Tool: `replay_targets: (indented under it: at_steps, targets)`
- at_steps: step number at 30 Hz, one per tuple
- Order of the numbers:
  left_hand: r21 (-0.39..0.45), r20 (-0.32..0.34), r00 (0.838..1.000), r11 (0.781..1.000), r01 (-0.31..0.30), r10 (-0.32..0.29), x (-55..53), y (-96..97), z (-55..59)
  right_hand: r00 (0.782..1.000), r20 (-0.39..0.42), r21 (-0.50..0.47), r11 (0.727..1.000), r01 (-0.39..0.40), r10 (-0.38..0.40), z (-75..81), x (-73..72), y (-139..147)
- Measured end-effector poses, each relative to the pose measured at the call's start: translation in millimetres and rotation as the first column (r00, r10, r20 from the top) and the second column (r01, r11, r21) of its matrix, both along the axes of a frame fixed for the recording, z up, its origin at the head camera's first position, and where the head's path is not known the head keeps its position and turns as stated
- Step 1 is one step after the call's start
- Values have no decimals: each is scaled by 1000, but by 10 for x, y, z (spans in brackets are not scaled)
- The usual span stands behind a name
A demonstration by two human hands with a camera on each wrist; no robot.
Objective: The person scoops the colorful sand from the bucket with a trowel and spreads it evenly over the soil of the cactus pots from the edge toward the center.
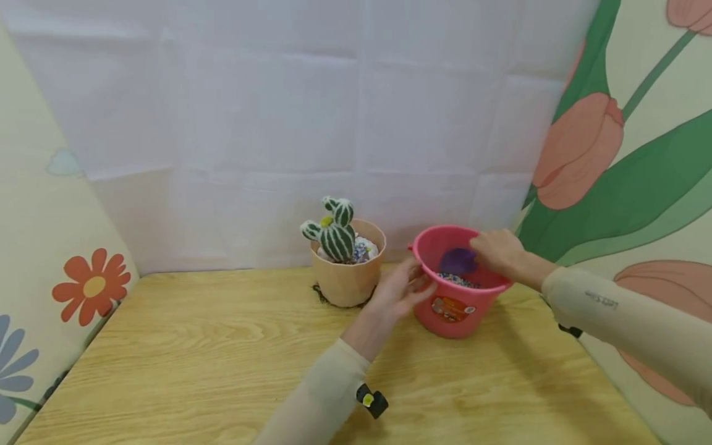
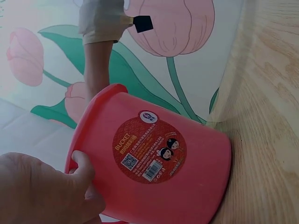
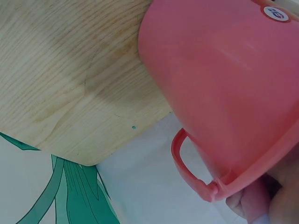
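Observation:
A pink bucket (image 1: 453, 315) with a red label stands on the table, small multicoloured beads (image 1: 457, 279) inside it. My left hand (image 1: 396, 289) holds it at the rim on its left side; the thumb (image 2: 83, 169) lies against the outer wall in the left wrist view. Over the bucket's right rim reaches my right hand (image 1: 497, 248), gripping a purple scoop (image 1: 458, 261) whose blade is down inside, close over the beads. Most of the scoop's handle is hidden by that hand. Left of the bucket, a peach pot (image 1: 346, 285) holds a knitted cactus (image 1: 336, 240), with similar beads beside it.
Behind the wooden table (image 1: 211, 346) hangs a white cloth (image 1: 250, 123). A flower-painted wall (image 1: 589, 161) closes off the right side, near the bucket. Dark stringy bits (image 1: 319, 293) lie at the pot's base. A pink bucket handle (image 3: 184, 170) hangs from the rim.

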State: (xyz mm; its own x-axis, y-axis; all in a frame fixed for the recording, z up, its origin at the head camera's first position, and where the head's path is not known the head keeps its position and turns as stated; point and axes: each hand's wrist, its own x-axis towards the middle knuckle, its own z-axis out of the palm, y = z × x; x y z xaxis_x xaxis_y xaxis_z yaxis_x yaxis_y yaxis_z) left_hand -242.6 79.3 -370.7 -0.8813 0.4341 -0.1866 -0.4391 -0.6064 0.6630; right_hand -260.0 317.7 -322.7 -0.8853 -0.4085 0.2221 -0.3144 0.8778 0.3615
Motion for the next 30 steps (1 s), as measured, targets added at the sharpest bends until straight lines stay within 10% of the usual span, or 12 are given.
replay_targets:
  at_steps: [30]
  targets:
    - [44, 41, 998, 998, -52, 50, 15, 23, -51, 976, 137, -39, 986, -164, 168, -90, -109, -20]
